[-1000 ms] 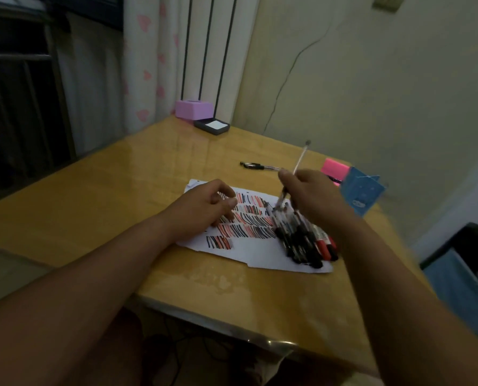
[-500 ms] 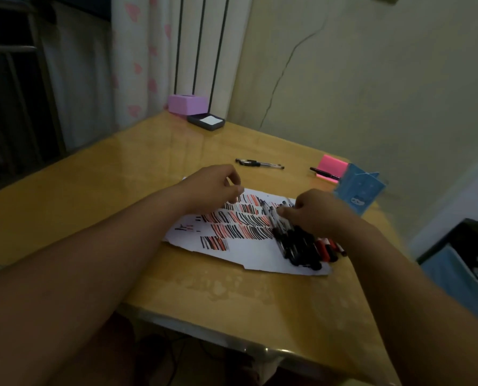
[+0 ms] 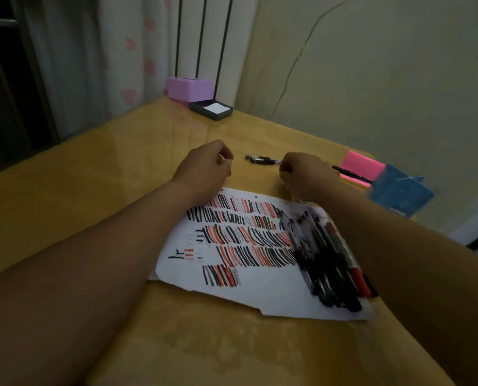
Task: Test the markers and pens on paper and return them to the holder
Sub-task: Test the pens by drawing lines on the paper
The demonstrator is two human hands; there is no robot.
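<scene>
A white paper (image 3: pixel 263 295) covered with red and black test strokes lies on the wooden table (image 3: pixel 93 190). A pile of several black and red markers and pens (image 3: pixel 327 263) rests on its right side. Beyond the paper lies a black pen (image 3: pixel 261 159). My right hand (image 3: pixel 306 175) is curled at that pen's right end, and its fingertips pinch the tip. My left hand (image 3: pixel 206 167) hovers just left of the pen with its fingers curled; nothing shows in it. The blue holder (image 3: pixel 399 192) stands at the right, behind my right forearm.
A pink sticky-note pad (image 3: pixel 361 164) with another black pen (image 3: pixel 350 174) across it sits beside the holder. A purple box (image 3: pixel 189 89) and a dark tray (image 3: pixel 211 110) stand at the table's far corner by the curtain. The wall runs along the right.
My right hand left the pile on the paper and reached forward to the black pen. My left hand lifted off the paper and moved forward too.
</scene>
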